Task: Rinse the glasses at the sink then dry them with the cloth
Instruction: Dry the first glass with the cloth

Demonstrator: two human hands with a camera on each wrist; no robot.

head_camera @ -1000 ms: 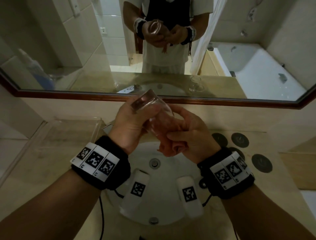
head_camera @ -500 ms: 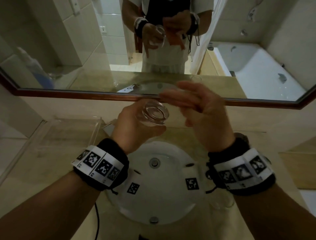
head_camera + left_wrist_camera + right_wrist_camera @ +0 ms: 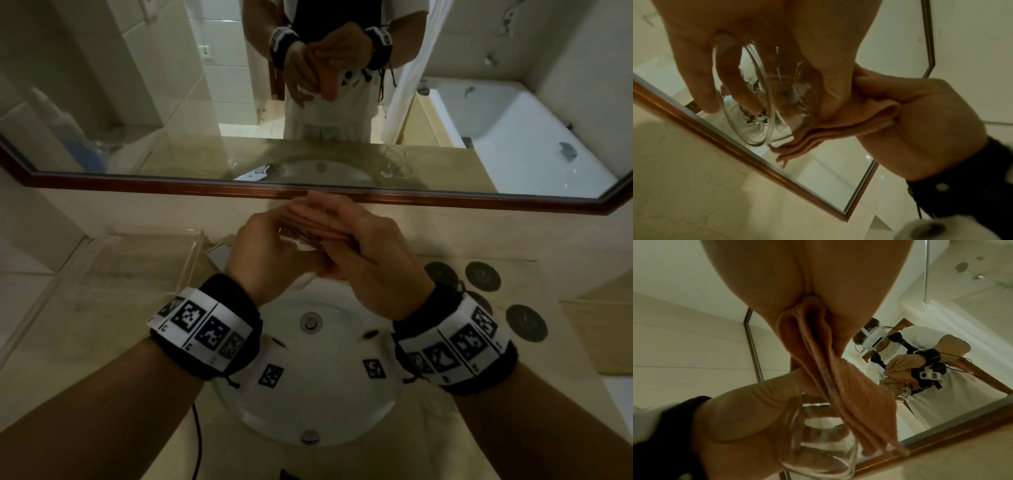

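A clear drinking glass (image 3: pixel 297 240) is held on its side above the sink (image 3: pixel 325 404), and my left hand (image 3: pixel 274 236) grips it round the wall. In the left wrist view the fingers curl over the glass (image 3: pixel 764 91) near its rim. My right hand (image 3: pixel 342 240) pinches a folded orange cloth (image 3: pixel 318 229) and presses it against the base end of the glass. The right wrist view shows the cloth (image 3: pixel 838 378) hanging in folds from the palm, touching the glass (image 3: pixel 822 443). Most of the glass is hidden behind both hands in the head view.
A clear plastic tray (image 3: pixel 137 267) lies on the counter left of the basin. Several dark round coasters (image 3: pixel 483 275) sit on the right. The wood-framed mirror (image 3: pixel 137 102) runs along the wall behind, and it reflects a second glass (image 3: pixel 395 164) on the counter.
Half a second ago my right hand was lifted clear of the glass with the cloth. Now it is back against the glass, which my left hand has turned on its side.
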